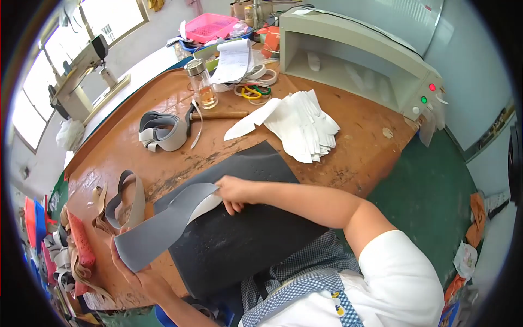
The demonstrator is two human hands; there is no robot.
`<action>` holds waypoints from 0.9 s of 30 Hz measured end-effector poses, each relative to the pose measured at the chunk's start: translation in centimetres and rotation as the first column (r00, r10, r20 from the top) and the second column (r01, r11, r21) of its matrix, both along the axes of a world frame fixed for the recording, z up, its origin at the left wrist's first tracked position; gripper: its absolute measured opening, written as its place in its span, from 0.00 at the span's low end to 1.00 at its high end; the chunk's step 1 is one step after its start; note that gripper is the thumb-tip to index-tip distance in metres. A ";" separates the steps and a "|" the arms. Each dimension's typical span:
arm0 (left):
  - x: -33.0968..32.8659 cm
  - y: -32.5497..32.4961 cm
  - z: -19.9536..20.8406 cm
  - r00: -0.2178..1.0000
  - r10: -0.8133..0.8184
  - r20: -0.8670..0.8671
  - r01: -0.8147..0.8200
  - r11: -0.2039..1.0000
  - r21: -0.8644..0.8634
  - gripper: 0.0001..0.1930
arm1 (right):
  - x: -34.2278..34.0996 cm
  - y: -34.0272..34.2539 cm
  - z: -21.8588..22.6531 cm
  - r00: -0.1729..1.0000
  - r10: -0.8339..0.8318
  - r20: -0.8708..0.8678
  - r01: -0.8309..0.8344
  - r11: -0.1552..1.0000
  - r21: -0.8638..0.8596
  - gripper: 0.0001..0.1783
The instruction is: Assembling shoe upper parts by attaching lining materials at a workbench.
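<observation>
A long, curved piece of smooth grey sheet material (163, 231) stretches between my two hands, above a black mat (245, 240). My left hand (136, 277) grips its wide near-left end, partly hidden beneath it. At the far end, my right hand (235, 192) pinches the grey piece with closed fingers. A white strip or layer (206, 208) shows under the grey piece beside my right hand; whether the two are joined, I cannot tell. Beyond the mat lies a fanned stack of white cut pieces (305, 125).
Rolled grey strips (163, 132), a wooden-handled hammer (220, 115), a glass bottle (202, 84) and yellow-and-green-handled scissors (256, 91) lie beyond the mat. At the back right stands a box-shaped machine (354, 60). Looped strips (128, 201) sit at the left, near piled scraps (81, 245).
</observation>
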State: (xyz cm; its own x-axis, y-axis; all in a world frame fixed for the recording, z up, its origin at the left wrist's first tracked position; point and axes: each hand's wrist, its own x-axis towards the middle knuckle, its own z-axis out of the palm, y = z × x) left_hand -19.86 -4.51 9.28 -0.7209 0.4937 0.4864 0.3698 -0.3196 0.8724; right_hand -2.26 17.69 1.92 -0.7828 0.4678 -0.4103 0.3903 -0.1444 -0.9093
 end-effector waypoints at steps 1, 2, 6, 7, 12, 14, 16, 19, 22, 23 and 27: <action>0.6 0.7 0.6 1.000 0.015 -0.008 -0.015 1.000 -0.001 0.21 | -1.2 1.6 -1.0 0.999 -0.026 -0.030 0.022 0.994 -0.111 0.14; 1.1 1.6 1.1 0.987 0.033 -0.157 -0.039 0.998 -0.039 0.22 | -2.4 3.5 -1.6 0.997 -0.054 -0.055 0.040 0.974 -0.222 0.14; 2.8 3.3 3.8 0.452 0.107 -0.886 -0.322 0.945 -0.051 0.26 | -7.1 10.6 -0.3 0.799 -0.302 -0.520 -0.029 0.844 -0.535 0.12; 3.0 3.0 4.0 0.323 0.035 -0.946 -0.353 0.932 -0.086 0.28 | -8.2 10.6 1.0 0.735 -0.305 -0.606 -0.025 0.881 -0.473 0.15; 6.5 3.8 -3.2 0.179 -0.486 -0.855 -0.373 0.771 -0.516 0.40 | -5.4 11.9 -1.2 0.976 -0.126 -0.178 0.218 0.545 0.810 0.20; 7.4 1.9 -6.1 0.440 -0.531 -0.724 -0.176 0.740 -0.650 0.43 | -3.5 8.6 -1.4 0.952 -0.106 -0.287 0.293 0.592 0.751 0.18; 8.2 0.8 -5.7 0.537 -0.587 -0.606 -0.037 0.701 -0.712 0.48 | 0.1 5.5 -0.2 0.948 -0.056 -0.314 0.281 0.615 0.737 0.14; 8.3 1.2 -3.1 0.558 -0.663 -0.499 0.170 0.680 -0.713 0.52 | 5.4 1.4 1.4 0.924 -0.136 -0.357 0.349 0.680 0.645 0.12; 5.3 2.0 -2.7 0.630 -0.517 -0.579 0.096 0.792 -0.603 0.47 | 7.6 -0.6 0.0 0.938 -0.169 -0.304 0.336 0.666 0.666 0.10; 3.9 2.2 -3.2 0.687 -0.415 -0.596 0.036 0.839 -0.543 0.44 | 7.8 -1.1 -1.1 0.936 -0.171 -0.309 0.338 0.685 0.645 0.09; -1.1 2.9 -4.3 0.842 -0.052 -0.537 -0.179 0.912 -0.370 0.26 | 8.1 -2.4 -0.7 0.935 -0.117 -0.335 0.341 0.561 0.754 0.06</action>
